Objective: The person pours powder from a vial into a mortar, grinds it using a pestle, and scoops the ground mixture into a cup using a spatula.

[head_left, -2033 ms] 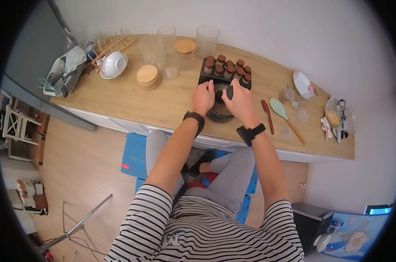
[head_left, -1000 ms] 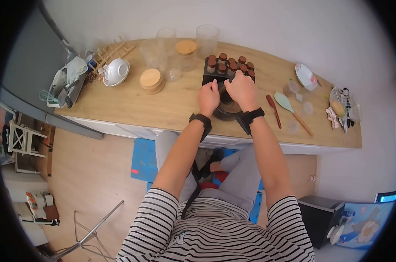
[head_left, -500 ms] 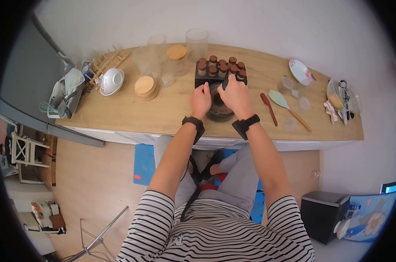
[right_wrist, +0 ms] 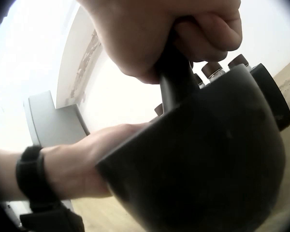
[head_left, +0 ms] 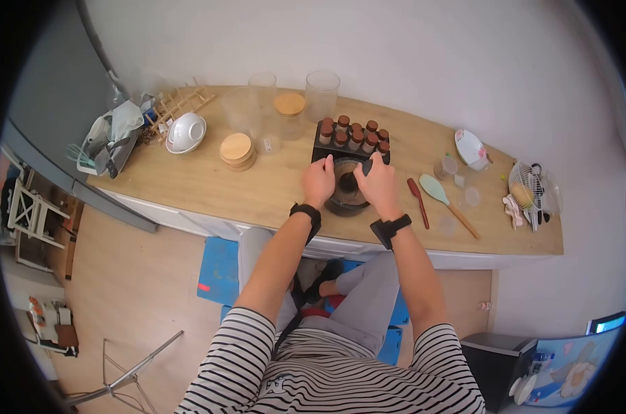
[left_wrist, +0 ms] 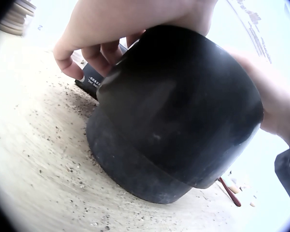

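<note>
A black mortar [head_left: 346, 206] stands near the counter's front edge, with brown contents inside. My left hand [head_left: 318, 182] grips its left side at the rim; in the left wrist view the fingers [left_wrist: 104, 57] curl round the mortar's wall [left_wrist: 183, 101]. The right hand [head_left: 380, 185] is closed round the handle of a black pestle [head_left: 369, 166], whose head rests down in the bowl. In the right wrist view the pestle's shaft [right_wrist: 178, 87] slants out over the mortar's rim below my right hand [right_wrist: 169, 34].
Behind the mortar is a black rack of brown-capped jars [head_left: 356, 141]. A red utensil [head_left: 419, 203] and a green spatula [head_left: 434, 188] lie to the right. Lidded jars [head_left: 237, 152], clear glasses [head_left: 323, 96] and white bowls [head_left: 186, 132] stand left. Dark crumbs [left_wrist: 63, 140] surround the mortar's base.
The head view has shifted, so the counter appears lower. Relative to the mortar, my right hand and the pestle's handle have moved slightly to the right. The left hand keeps its grip.
</note>
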Tool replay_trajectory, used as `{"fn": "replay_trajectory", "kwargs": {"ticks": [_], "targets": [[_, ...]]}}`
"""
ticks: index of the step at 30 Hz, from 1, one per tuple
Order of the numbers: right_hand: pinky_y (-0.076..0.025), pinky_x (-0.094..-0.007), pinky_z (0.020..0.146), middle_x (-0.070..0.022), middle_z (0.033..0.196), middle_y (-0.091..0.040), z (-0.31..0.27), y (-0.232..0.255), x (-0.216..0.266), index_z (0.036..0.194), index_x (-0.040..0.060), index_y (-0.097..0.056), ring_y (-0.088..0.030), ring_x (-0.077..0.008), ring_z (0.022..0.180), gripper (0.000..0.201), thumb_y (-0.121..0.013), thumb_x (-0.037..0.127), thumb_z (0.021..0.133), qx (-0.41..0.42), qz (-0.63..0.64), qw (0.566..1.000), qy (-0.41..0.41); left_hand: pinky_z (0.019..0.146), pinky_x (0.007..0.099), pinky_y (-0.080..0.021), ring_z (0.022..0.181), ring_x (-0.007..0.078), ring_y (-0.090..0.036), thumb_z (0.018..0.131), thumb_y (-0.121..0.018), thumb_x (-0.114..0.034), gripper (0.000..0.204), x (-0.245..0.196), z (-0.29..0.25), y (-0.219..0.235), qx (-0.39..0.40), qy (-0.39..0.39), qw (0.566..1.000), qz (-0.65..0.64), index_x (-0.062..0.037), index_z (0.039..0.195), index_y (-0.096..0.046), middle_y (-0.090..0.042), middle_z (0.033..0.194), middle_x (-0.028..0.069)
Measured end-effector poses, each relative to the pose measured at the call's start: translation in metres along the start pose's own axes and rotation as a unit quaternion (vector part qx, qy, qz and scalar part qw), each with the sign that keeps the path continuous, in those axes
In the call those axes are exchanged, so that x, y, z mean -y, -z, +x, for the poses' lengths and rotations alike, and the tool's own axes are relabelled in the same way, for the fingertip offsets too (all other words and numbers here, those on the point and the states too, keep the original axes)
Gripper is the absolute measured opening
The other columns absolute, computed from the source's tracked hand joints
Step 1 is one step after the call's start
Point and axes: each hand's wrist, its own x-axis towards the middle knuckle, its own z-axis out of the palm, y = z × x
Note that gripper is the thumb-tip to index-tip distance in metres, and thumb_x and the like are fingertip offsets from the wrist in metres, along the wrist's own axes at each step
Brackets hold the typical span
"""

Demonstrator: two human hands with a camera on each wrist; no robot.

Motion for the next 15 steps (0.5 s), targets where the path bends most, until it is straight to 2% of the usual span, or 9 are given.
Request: {"fn": "replay_trajectory", "kwargs": {"ticks": [2,3,6,7,9,12,13,15], "targets": [[-0.054,-0.0492,0.069,-0.0259,0.083,-0.066,0.018,-0.001,-0.002,0.1,-0.0013,-0.058,-0.065,-0.0443,0.078,0.039,-0.064,0.033,0.082,0.025,-0.018,0.997,-0.071,0.069,0.0483,-0.048,0.08,0.0441,-0.061,0.098,-0.047,-0.034,0.04,-0.001,0.0,0.0,0.003,0.01,1.0,0.005,-0.0022,0.085,-0.067,-0.064,0.082,0.0237],[-0.053,-0.048,0.076,-0.0285,0.088,-0.065,0.025,-0.001,-0.003,0.101,-0.0019,-0.059,-0.065,-0.0435,0.09,0.041,-0.064,0.034,0.083,0.074,-0.009,0.991,-0.115,0.069,0.0483,-0.048,0.08,0.0441,-0.061,0.098,-0.047,-0.034,0.04,-0.002,0.001,0.0,0.002,0.01,1.0,0.005,-0.0022,0.085,-0.067,-0.064,0.082,0.0237],[-0.052,-0.0461,0.079,-0.0278,0.09,-0.065,0.035,0.0,-0.01,0.099,-0.0021,-0.06,-0.064,-0.042,0.093,0.041,-0.063,0.035,0.083,0.096,-0.018,0.992,-0.079,0.07,0.0487,-0.048,0.081,0.0444,-0.061,0.098,-0.047,-0.034,0.04,-0.002,-0.001,0.001,0.008,0.0,1.0,-0.015,-0.0017,0.086,-0.067,-0.064,0.083,0.0241],[-0.052,-0.0461,0.079,-0.0278,0.09,-0.065,0.038,0.003,-0.014,0.099,-0.0021,-0.06,-0.064,-0.042,0.093,0.041,-0.063,0.035,0.083,0.099,-0.02,0.992,-0.08,0.07,0.0489,-0.047,0.082,0.0446,-0.06,0.098,-0.047,-0.034,0.04,-0.002,-0.001,0.0,0.008,0.001,1.0,-0.012,-0.0014,0.086,-0.067,-0.064,0.083,0.0242],[-0.05,-0.0429,0.077,-0.0251,0.088,-0.065,0.042,0.015,-0.022,0.096,-0.0027,-0.059,-0.064,-0.04,0.089,0.04,-0.064,0.035,0.082,0.084,0.091,0.989,-0.084,0.07,0.0491,-0.047,0.082,0.0447,-0.06,0.098,-0.047,-0.034,0.04,-0.002,0.0,0.001,0.01,0.008,1.0,-0.011,-0.0011,0.086,-0.067,-0.064,0.084,0.0243],[-0.048,-0.0424,0.072,-0.0231,0.084,-0.064,0.038,0.046,-0.018,0.092,-0.0029,-0.058,-0.062,-0.0383,0.082,0.038,-0.065,0.034,0.082,0.095,0.128,0.981,-0.108,0.07,0.0492,-0.047,0.082,0.045,-0.06,0.098,-0.047,-0.034,0.04,-0.003,-0.001,0.0,0.01,0.012,1.0,-0.025,-0.0014,0.086,-0.066,-0.064,0.084,0.0241],[-0.047,-0.0418,0.07,-0.0221,0.081,-0.062,0.036,0.043,-0.025,0.087,-0.003,-0.056,-0.062,-0.0366,0.079,0.036,-0.067,0.031,0.082,0.074,0.126,0.985,-0.091,0.07,0.049,-0.047,0.082,0.0449,-0.06,0.098,-0.047,-0.034,0.04,-0.003,-0.001,0.0,0.008,0.012,1.0,-0.018,-0.0017,0.086,-0.067,-0.064,0.084,0.024],[-0.047,-0.0424,0.069,-0.0221,0.079,-0.062,0.03,0.045,-0.031,0.088,-0.0021,-0.055,-0.062,-0.0377,0.078,0.035,-0.068,0.03,0.082,0.071,0.114,0.989,-0.064,0.07,0.0489,-0.047,0.082,0.0448,-0.06,0.098,-0.047,-0.034,0.039,-0.004,0.0,0.001,0.005,0.012,1.0,-0.014,-0.0021,0.087,-0.067,-0.064,0.085,0.0238]]}}
